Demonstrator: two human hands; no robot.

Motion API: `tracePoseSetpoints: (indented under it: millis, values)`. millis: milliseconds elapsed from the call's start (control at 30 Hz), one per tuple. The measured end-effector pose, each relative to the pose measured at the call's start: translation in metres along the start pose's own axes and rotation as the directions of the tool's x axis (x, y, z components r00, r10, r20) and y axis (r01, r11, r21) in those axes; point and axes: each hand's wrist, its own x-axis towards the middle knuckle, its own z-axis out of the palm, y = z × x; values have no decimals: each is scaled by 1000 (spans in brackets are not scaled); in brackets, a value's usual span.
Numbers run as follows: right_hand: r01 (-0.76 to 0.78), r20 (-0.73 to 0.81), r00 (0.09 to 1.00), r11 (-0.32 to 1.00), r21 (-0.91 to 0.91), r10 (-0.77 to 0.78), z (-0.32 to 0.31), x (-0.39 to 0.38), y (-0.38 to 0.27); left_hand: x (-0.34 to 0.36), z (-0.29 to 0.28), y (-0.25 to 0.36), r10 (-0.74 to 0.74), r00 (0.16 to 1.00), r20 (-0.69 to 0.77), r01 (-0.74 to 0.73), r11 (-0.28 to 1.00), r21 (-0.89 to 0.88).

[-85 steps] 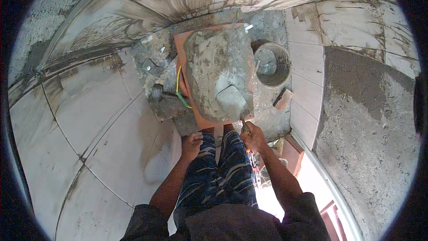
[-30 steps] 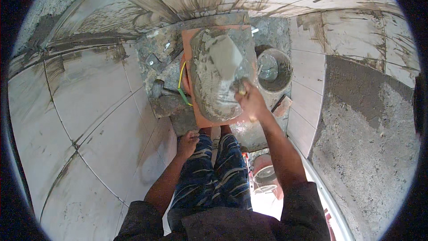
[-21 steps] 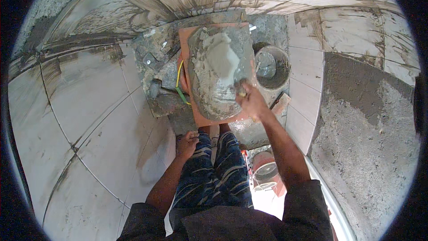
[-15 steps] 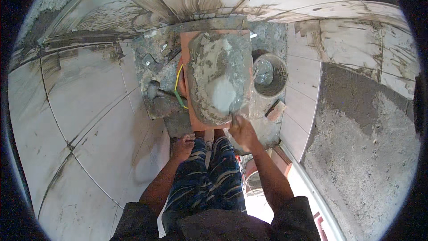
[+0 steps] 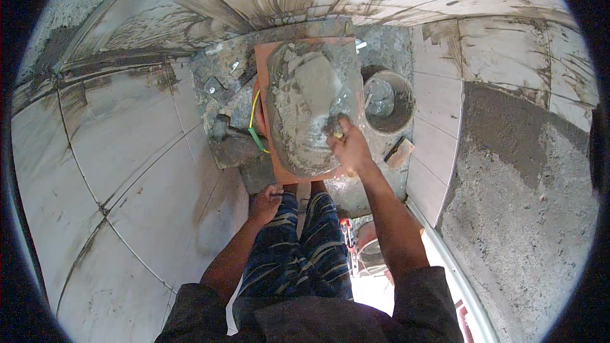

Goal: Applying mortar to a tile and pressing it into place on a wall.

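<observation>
Gripping a likely light, stiff trowel (image 5: 318,86) by its handle (image 5: 337,134), the surest hold, the right hand (image 5: 352,150) wraps its fingers tight over soft mortar (image 5: 288,136) on an orange board (image 5: 261,57); the left hand (image 5: 267,202) curls, contents unclear.

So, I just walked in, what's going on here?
The person's right hand grips a trowel over a grey, wet-looking mix spread on an orange board. The left hand is loosely curled beside the patterned shorts, with nothing visible in it. A round bucket stands to the right of the board, and a hammer lies to its left.
</observation>
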Motion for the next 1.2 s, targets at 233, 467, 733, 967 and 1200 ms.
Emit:
tracePoseSetpoints:
  millis: [233, 467, 733, 967, 1200]
  values:
    - [155, -55, 987, 981, 117, -149, 19, -55, 7, 3, 12, -59, 86, 994, -68, -98, 975, -200]
    - [-56, 13, 998, 983, 173, 55, 15, -56, 37, 15, 26, -46, -65, 998, 3, 65, 982, -177]
    - [132, -124, 984, 990, 54, -125, 28, 6, 15, 9, 15, -56, -28, 999, 41, 43, 902, -429]
    - [59, -21, 998, 958, 280, -55, 31, 23, 3, 6, 3, -84, 79, 994, -81, -92, 982, -168]
    - [48, -145, 988, 996, -73, -59, 26, -41, 68, 17, 28, -37, 100, 994, 48, -101, 995, 15]
